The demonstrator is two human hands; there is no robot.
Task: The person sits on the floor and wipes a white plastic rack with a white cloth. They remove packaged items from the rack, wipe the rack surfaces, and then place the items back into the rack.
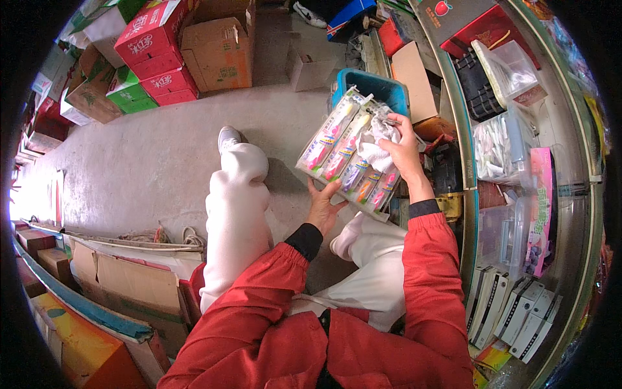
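Note:
A clear tray of packaged toothbrushes (340, 150) is tilted in front of me, above my right knee. My left hand (324, 204) grips its near edge, the thumb on the packs and the other fingers partly hidden beneath. In my right hand (406, 146) is a crumpled whitish cloth (379, 143), which lies against the packs at the tray's right side. The packs show pink, purple and orange toothbrush handles. Just beyond the tray stands a blue plastic bin (391, 87), partly covered by it.
At right, a glass-fronted case (469, 194) holds clear plastic boxes (495, 146) and small white cartons (527, 311). Red drink cartons (155, 48) and a cardboard box (218, 56) are stacked at the upper left. Flattened cardboard (131, 282) stands at the lower left.

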